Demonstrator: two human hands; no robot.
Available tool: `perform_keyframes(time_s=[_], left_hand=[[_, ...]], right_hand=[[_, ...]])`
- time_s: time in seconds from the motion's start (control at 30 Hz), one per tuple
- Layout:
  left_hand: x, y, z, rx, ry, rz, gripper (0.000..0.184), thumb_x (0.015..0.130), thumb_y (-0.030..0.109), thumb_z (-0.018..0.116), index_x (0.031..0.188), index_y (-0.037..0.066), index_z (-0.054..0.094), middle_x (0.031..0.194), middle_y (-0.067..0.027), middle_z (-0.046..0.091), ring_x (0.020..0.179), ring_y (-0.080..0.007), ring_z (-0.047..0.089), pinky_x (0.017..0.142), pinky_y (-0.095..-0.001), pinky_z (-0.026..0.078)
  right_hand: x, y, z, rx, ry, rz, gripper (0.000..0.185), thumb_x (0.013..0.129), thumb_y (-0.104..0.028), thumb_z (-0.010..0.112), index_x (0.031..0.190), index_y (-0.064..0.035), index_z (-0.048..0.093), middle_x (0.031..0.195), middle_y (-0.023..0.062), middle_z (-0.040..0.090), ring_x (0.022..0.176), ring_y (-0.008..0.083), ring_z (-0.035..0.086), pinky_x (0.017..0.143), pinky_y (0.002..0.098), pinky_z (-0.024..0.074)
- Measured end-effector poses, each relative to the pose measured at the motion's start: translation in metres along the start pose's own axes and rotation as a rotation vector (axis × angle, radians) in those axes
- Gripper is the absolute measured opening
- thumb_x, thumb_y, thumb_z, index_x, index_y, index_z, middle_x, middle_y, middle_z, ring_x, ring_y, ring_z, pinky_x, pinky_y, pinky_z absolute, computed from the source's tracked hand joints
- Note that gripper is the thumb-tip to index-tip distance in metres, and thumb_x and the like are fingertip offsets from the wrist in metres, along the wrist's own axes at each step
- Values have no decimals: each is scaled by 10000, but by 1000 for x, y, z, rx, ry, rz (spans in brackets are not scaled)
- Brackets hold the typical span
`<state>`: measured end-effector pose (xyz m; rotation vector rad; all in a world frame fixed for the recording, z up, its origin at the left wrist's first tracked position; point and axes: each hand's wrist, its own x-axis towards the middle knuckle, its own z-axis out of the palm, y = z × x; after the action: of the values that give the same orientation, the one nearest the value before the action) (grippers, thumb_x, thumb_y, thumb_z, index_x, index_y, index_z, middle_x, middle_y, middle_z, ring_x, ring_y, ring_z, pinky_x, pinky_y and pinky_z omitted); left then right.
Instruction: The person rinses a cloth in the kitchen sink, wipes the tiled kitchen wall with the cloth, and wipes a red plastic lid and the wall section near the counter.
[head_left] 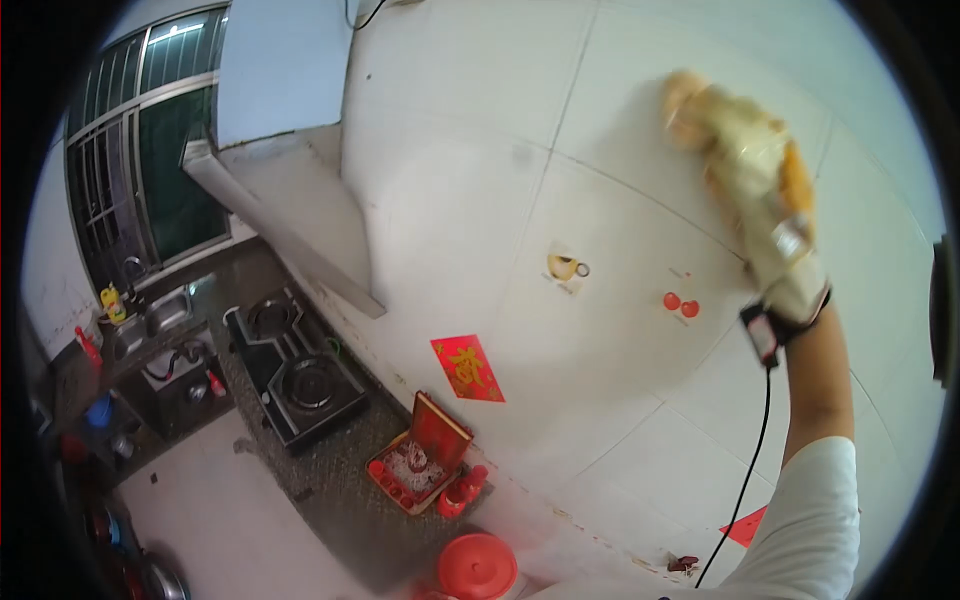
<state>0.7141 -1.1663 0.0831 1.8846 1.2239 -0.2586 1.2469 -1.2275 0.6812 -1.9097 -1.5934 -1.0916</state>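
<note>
My right hand reaches up to the white tiled wall at the upper right. A pale glove-like covering with yellow-orange patches wraps it, and a small black device with a cable is strapped at the wrist. Motion blurs the fingers, and a tan shape at their end lies against or close to the tiles; whether it is fingers or a held item is unclear. Below the hand, a cup sticker and a cherry sticker are on the wall. My left hand is out of view.
A range hood juts out above a black gas stove. On the dark counter stand an open red box and red bottles. A red lidded bucket is at the bottom. The sink is at the left.
</note>
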Motion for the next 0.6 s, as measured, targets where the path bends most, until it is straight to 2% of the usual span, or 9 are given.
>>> perform_keyframes(time_s=[0.03, 0.07, 0.17, 0.2, 0.3, 0.43, 0.5, 0.57, 0.6], left_hand=[[5, -15, 9, 19, 34, -5, 595, 921, 433, 592, 1375, 50, 573, 1376, -219, 586, 1288, -401, 528, 1081, -468, 428], [6, -16, 14, 11, 43, -11, 597, 922, 435, 589, 1375, 47, 571, 1378, -217, 583, 1293, -398, 525, 1084, -465, 425], [16, -5, 21, 3, 11, 25, 601, 926, 439, 583, 1379, 44, 565, 1384, -214, 579, 1304, -388, 517, 1092, -460, 416], [17, 6, 22, -5, -33, 47, 599, 927, 439, 581, 1380, 47, 564, 1385, -213, 578, 1306, -386, 515, 1094, -459, 414], [13, 32, 21, -20, -152, 74, 590, 930, 438, 579, 1383, 59, 564, 1387, -210, 575, 1306, -380, 515, 1095, -460, 412], [-8, 19, 20, -134, -106, 89, 581, 928, 442, 586, 1380, 77, 572, 1389, -214, 574, 1307, -387, 513, 1094, -461, 413], [-24, -14, 27, -123, -41, -2, 587, 923, 446, 592, 1374, 70, 575, 1386, -219, 574, 1306, -390, 514, 1096, -459, 414], [-42, -47, 31, -102, 2, -109, 592, 919, 445, 599, 1370, 63, 577, 1384, -223, 575, 1306, -393, 515, 1099, -459, 414], [-51, -60, 32, -85, 6, -164, 593, 917, 442, 604, 1368, 58, 577, 1382, -224, 576, 1306, -393, 515, 1100, -459, 413]], right_hand=[[21, 15, 5, -189, 198, 58, 365, 762, -134, 667, 1123, -90, 627, 1014, 115, 683, 917, 315, 641, 759, 442, 502], [42, 48, 23, -736, 445, -223, 366, 779, -119, 655, 1141, -84, 612, 987, 121, 685, 897, 332, 642, 757, 461, 498], [42, 27, 73, -781, 407, -205, 411, 765, -93, 634, 1174, -89, 590, 1010, 108, 667, 944, 338, 642, 758, 489, 490], [35, 22, 98, -835, 312, -225, 441, 753, -98, 638, 1191, -91, 591, 1031, 92, 653, 976, 332, 625, 779, 491, 486], [-35, -32, 150, -732, -31, -401, 376, 896, -169, 576, 1247, -37, 547, 1097, 80, 587, 964, 230, 567, 891, 373, 479], [-158, -13, 270, -571, -222, -676, 398, 834, -227, 626, 1177, -24, 612, 1057, 136, 636, 972, 288, 619, 833, 436, 513], [-185, 1, 274, -435, -325, -738, 413, 803, -256, 651, 1142, -18, 645, 1037, 164, 661, 977, 317, 645, 804, 468, 530], [-163, -11, 262, -180, -465, -640, 408, 816, -252, 648, 1143, -8, 639, 1041, 164, 678, 963, 321, 666, 797, 446, 542], [-120, -30, 226, -59, -489, -546, 414, 828, -235, 633, 1166, 4, 621, 1066, 163, 678, 977, 315, 669, 808, 430, 539]])
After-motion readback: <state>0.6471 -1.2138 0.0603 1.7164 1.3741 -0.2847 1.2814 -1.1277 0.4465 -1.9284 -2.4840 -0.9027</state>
